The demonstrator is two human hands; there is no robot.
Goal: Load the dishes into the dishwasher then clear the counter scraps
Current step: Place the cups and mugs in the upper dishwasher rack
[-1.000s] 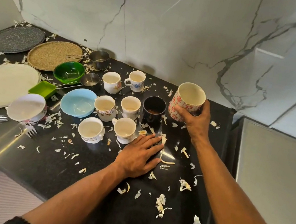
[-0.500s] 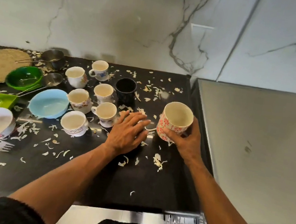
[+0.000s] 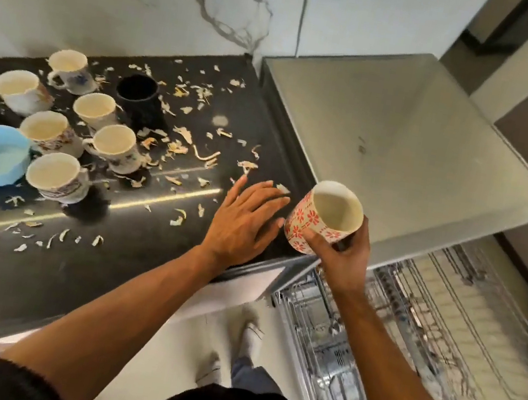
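Gripping right hand (image 3: 342,264): upright red-flowered cream mug (image 3: 321,222).

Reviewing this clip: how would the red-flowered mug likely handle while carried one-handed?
The red-flowered mug looks glazed and rigid, so probably breakable if dropped. The right hand grips it from below, tilted; the smooth wall may be slippery. It looks empty, so likely fairly light.

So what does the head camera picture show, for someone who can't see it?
The right hand holds a red-flowered mug over a pulled-out dishwasher rack. The left hand rests flat on a black counter with scattered scraps and cups.
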